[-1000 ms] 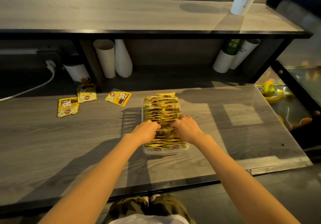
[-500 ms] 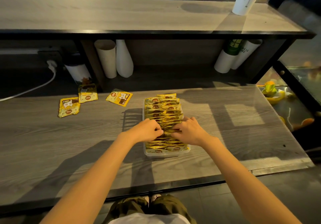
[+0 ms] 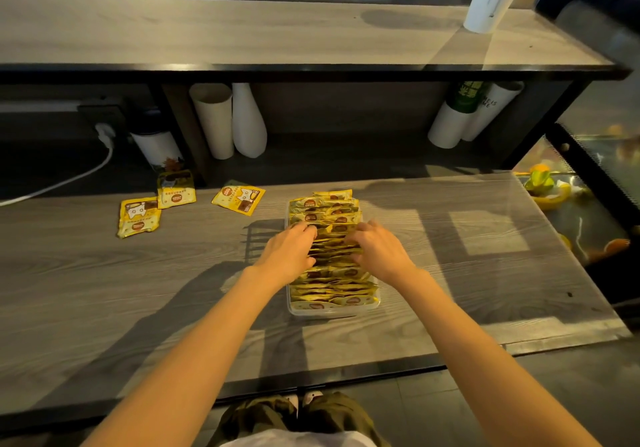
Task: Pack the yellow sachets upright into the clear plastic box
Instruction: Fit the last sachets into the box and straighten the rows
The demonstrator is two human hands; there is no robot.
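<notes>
**Q:** Head view: hands?
**A:** Noted: left hand (image 3: 291,254) and right hand (image 3: 379,252) rest on the packed sachets (image 3: 332,289) mid-row, fingers bent among them. Whether they pinch anything cannot be told.
**Q:** Box?
**A:** The clear plastic box (image 3: 333,312) runs near-to-far. Three loose sachets (image 3: 138,216) lie far left, nearer the left hand.

This looks like a drink shop or café, seen from behind the counter (image 3: 138,290). Tall stacks of paper cups (image 3: 213,120) stand under the high shelf (image 3: 242,30), at the far left and far right. On the right is a glass case (image 3: 588,204) with yellow and orange food inside, too blurry to name. A box (image 3: 332,312) holds many sachets (image 3: 332,287), all the same.
</notes>
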